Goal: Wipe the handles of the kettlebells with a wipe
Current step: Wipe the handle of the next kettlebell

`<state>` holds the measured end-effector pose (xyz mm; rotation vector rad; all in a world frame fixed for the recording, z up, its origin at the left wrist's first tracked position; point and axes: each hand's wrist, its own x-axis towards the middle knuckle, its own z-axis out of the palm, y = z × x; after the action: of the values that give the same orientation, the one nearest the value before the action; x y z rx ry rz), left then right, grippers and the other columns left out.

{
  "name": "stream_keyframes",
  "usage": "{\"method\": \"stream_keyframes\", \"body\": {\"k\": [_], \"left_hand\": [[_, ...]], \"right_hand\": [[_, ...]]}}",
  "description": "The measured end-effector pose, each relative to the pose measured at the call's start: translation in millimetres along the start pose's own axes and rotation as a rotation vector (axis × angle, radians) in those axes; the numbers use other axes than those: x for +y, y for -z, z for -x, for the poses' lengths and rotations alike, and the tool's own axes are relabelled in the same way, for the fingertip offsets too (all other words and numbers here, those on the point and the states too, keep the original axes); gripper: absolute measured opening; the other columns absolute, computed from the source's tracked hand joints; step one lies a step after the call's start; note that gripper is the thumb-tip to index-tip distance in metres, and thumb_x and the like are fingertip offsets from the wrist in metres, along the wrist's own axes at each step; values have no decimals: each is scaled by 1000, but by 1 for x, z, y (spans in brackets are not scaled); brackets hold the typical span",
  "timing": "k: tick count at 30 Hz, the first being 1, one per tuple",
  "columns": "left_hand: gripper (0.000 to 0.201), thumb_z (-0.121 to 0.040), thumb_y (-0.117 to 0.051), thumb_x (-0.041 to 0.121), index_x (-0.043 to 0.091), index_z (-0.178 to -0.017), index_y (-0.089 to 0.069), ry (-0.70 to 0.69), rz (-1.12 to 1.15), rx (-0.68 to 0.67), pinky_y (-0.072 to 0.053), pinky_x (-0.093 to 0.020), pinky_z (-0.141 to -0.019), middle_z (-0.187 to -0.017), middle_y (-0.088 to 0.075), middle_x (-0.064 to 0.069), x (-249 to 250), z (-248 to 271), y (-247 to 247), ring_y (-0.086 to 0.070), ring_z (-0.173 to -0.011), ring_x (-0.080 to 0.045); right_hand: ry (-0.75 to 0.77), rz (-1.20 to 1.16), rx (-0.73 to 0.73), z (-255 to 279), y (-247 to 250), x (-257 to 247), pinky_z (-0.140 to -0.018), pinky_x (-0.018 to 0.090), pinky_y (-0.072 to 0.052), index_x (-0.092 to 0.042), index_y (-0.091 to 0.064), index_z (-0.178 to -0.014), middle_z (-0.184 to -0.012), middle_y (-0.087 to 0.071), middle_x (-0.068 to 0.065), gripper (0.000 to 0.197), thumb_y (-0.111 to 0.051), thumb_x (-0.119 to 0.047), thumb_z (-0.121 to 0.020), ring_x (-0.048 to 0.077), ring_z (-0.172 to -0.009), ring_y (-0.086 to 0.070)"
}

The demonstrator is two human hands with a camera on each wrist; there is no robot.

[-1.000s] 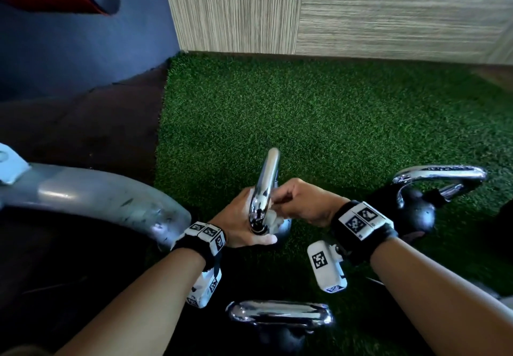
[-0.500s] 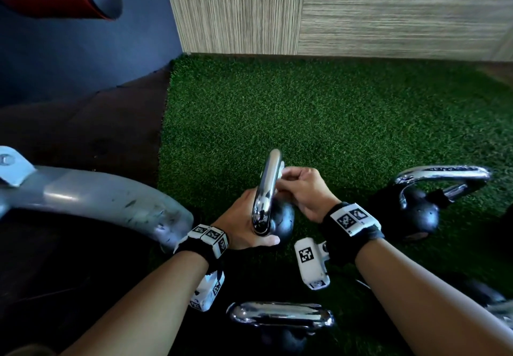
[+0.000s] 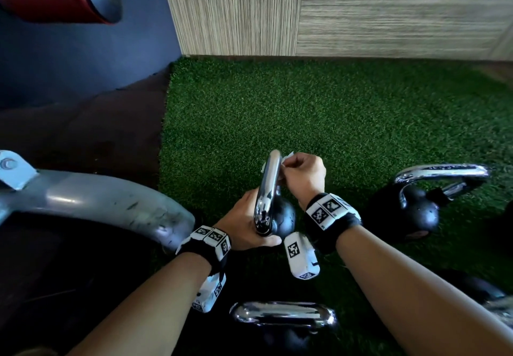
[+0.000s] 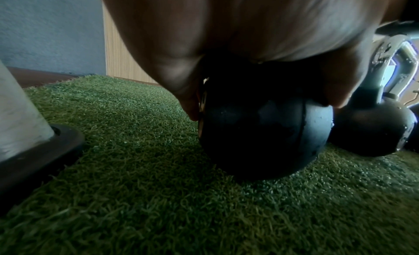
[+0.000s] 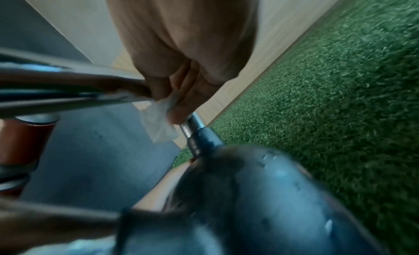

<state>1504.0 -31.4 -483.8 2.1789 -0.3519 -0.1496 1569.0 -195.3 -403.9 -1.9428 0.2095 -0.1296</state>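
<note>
Step in hand: wiping the chrome handle (image 3: 268, 186) of the black round kettlebell (image 3: 281, 218) on the green turf (image 3: 333, 122). Right hand (image 3: 304, 173) pinches the white wipe (image 5: 159, 120) against the handle's far end; left hand (image 3: 244, 222) grips its near end. Next: draw the wipe along the handle.

right hand (image 3: 304, 173) (holding wipe (image 5: 159, 123)) slid up the handle (image 3: 268, 186), toward its top
</note>
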Motion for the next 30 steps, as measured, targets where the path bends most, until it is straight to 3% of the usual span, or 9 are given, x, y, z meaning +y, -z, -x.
{"method": "stream_keyframes", "body": {"k": [6, 14, 17, 19, 20, 23, 26, 28, 30], "left_hand": [[117, -53, -92, 54, 62, -142, -17, 5, 2, -12, -45, -49, -113, -150, -41, -3, 1, -1, 1, -47, -138, -21], [104, -57, -96, 49, 57, -135, -28, 20, 6, -30, -47, -45, -111, -141, -48, 2, 6, -1, 2, -51, -132, -16], [91, -59, -97, 30, 67, -120, -40, -55, 47, -29, -50, -34, -107, -127, -49, 30, 24, 8, 6, -56, -120, -6], [92, -60, -94, 25, 53, -130, -43, -75, 24, -55, -40, -19, -113, -130, -39, 46, 30, 13, 5, -47, -127, 10], [100, -60, -93, 23, 46, -139, -37, -47, 15, -102, -37, -18, -114, -136, -38, 41, 33, 13, 9, -44, -133, 8], [89, -75, -81, 23, 27, -151, -36, 158, -128, -234, -38, -21, -107, -141, -46, 13, 46, 10, 33, -48, -130, -6], [39, -86, -60, 23, 23, -124, -69, 251, 23, -38, -47, -37, -112, -125, -73, -1, 60, 11, 67, -68, -116, -14], [20, -95, -65, 40, 28, -105, -77, 252, 90, 138, -54, -41, -103, -101, -80, 5, 80, 15, 79, -75, -98, -11], [40, -82, -69, 69, 35, -101, -78, 217, -101, 134, -58, -28, -86, -89, -79, 15, 112, 20, 82, -73, -86, -2]], "right_hand": [[5, 80, -5, 2, -5, 0, -45, 3, -38, -16, -74, -67, -67, -70, -9, 10, -77, -12, -75, -1, -56, -57], [152, 292, -52, 12, -10, 7, -43, 4, -35, -10, -70, -66, -56, -58, -11, 16, -71, -10, -83, 3, -50, -53], [106, 419, -237, 9, 0, 7, -54, 18, -49, -9, -75, -77, -68, -66, -3, 14, -67, -9, -88, 14, -61, -64], [48, 454, -334, 7, 15, 11, -56, 21, -58, -9, -74, -79, -76, -71, 1, 8, -74, -14, -85, 13, -64, -68], [63, 433, -320, 6, 24, 11, -55, 19, -58, -9, -73, -83, -81, -73, 3, 5, -75, -13, -85, 11, -63, -69], [338, 374, -124, -1, 45, 2, -49, 0, -41, -6, -67, -98, -90, -71, 3, 6, -67, -5, -91, -5, -63, -57], [708, 339, -144, -10, 46, -18, -59, -5, -40, -10, -72, -112, -101, -77, 2, 19, -69, -9, -93, -10, -71, -60], [796, 397, -349, -14, 44, -30, -71, 6, -54, -15, -73, -117, -110, -76, 1, 26, -63, -11, -95, 5, -86, -71], [816, 565, -507, -17, 44, -40, -81, 25, -61, -20, -75, -116, -113, -74, 0, 30, -59, -18, -91, 14, -97, -72]]}}
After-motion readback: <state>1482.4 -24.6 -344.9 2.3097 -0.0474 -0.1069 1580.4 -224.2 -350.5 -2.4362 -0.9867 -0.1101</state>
